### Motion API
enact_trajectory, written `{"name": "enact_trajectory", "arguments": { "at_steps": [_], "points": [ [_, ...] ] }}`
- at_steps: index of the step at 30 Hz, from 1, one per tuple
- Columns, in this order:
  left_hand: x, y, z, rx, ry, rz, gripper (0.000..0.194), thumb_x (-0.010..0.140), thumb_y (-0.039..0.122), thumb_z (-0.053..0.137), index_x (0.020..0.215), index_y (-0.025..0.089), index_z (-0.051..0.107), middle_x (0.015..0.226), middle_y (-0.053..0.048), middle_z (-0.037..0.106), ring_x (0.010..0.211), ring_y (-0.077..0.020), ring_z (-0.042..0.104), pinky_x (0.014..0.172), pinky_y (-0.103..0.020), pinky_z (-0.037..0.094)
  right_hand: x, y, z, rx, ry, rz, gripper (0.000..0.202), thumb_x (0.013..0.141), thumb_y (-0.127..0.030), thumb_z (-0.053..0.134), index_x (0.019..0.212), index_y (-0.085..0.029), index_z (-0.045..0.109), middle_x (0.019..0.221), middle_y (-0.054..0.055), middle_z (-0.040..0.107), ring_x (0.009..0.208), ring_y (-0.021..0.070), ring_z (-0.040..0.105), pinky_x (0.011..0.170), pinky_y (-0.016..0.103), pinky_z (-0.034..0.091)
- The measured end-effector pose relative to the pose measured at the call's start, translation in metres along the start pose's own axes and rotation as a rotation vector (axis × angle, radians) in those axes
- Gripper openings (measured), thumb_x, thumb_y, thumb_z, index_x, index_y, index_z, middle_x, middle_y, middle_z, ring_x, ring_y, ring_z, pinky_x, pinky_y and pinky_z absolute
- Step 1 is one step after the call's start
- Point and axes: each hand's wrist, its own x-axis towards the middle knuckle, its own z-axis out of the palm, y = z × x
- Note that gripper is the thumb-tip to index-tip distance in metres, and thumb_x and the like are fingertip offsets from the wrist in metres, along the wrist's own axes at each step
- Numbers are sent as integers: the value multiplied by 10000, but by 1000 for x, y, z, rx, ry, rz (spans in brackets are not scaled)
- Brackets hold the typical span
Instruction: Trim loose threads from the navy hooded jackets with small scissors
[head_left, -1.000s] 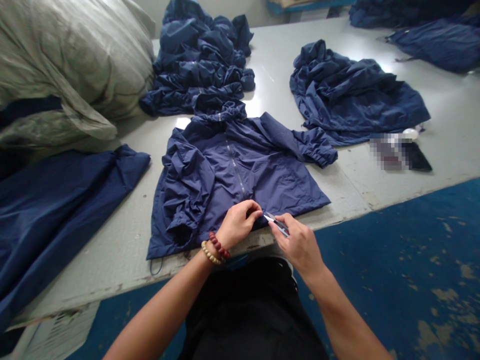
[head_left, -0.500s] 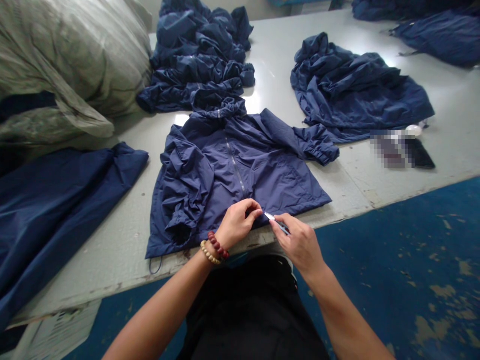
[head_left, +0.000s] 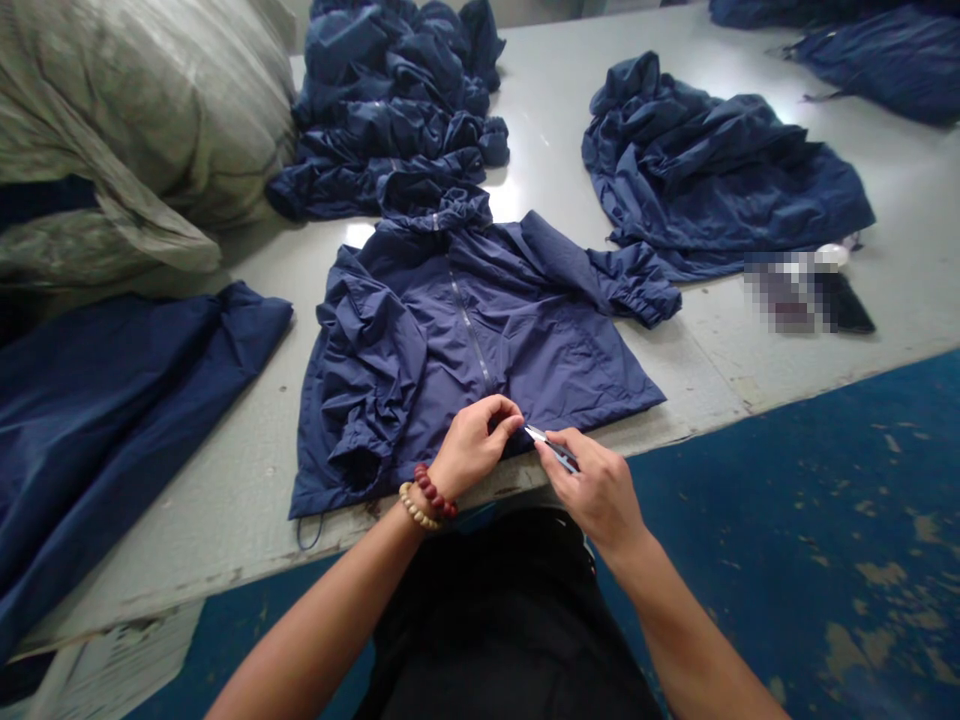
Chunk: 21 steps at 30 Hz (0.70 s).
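Note:
A navy blue zip jacket [head_left: 540,345] lies front up on the table, its collar away from me and its hem along the near edge. My left hand [head_left: 476,435] pinches the hem close to the lower end of the zip [head_left: 469,325]; the exact bit between the fingertips is hidden. In my right hand [head_left: 600,490] is a pair of thread snips [head_left: 555,449], with the blade tips pointing left, right beside my left thumb. Whether the blades touch thread or cloth is too small to tell.
More navy garments lie in a pile [head_left: 397,90] behind the jacket, at the right [head_left: 712,170] and at the left [head_left: 127,400]. A bulky greyish sack [head_left: 172,110] stands at the back left. A dark flat object [head_left: 847,300] rests on the table [head_left: 720,350] at right.
The snips have moved slightly left, bringing their tips nearer my left fingertips. My left hand keeps its pinch at the hem, and the jacket lies as before.

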Motion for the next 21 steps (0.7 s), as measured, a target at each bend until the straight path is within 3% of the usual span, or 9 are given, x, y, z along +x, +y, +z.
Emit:
{"name": "enact_trajectory", "arguments": {
  "at_steps": [10,13,16,19,21],
  "points": [
    [0,-1,0,-48,0,9,175,1010,333,626,934,192,696,857,6,690,748,-145,573,711,-265,427,4,-2,-1,24,-3,6,229,1080,-361,574,1030,-206,734,959,75,794,856,212,750,822,307,531],
    [0,1,-2,-98,23,-2,206,1011,364,631,928,185,694,840,3,680,730,-141,555,706,-261,433,3,-1,-5,170,74,171,261,1036,-442,641,1049,-201,739,852,44,763,678,173,679,672,287,522],
    [-3,7,-1,-155,49,-9,234,1000,393,663,926,177,715,846,-7,698,728,-139,554,714,-261,443,3,1,-10,452,89,377,407,945,-514,756,1178,-181,733,715,-12,682,532,133,558,493,247,431],
    [-8,17,6,-234,10,-14,263,982,420,703,912,169,737,848,-18,709,747,-141,567,729,-264,449,2,1,-13,608,59,404,533,817,-498,888,1227,-185,756,862,27,757,634,151,634,558,248,503],
    [-12,23,16,-317,-48,-26,296,967,450,726,908,161,742,837,-24,706,746,-143,575,722,-266,453,0,1,-15,617,67,391,443,816,-489,891,1134,-194,800,970,59,794,741,181,692,651,272,554]
  ]
}}
